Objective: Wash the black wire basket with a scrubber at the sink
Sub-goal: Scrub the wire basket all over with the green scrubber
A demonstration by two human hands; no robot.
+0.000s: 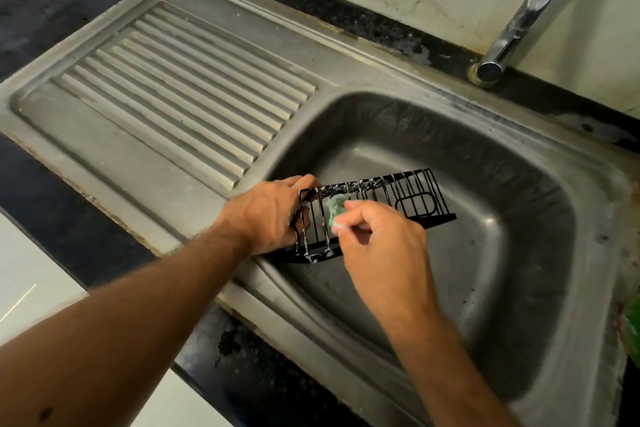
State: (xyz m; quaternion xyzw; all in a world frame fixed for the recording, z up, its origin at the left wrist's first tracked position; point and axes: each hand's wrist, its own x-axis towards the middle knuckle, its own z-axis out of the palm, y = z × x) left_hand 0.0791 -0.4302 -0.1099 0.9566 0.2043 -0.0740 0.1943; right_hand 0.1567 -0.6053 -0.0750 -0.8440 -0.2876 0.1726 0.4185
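Note:
The black wire basket (412, 196) is held over the left side of the steel sink basin (519, 184), tilted on its long side. My left hand (268, 213) grips its left end, fingers curled round the wires. My right hand (377, 246) pinches a small green scrubber (335, 209) and presses it against the basket's bars near that left end. White foam clings to the upper wires and drips from the lower left corner.
A ribbed steel drainboard (180, 90) lies to the left of the basin. A chrome tap (530, 10) rises at the back right, with no water running. Black counter (69, 225) borders the sink. Something green (633, 329) shows at the right edge.

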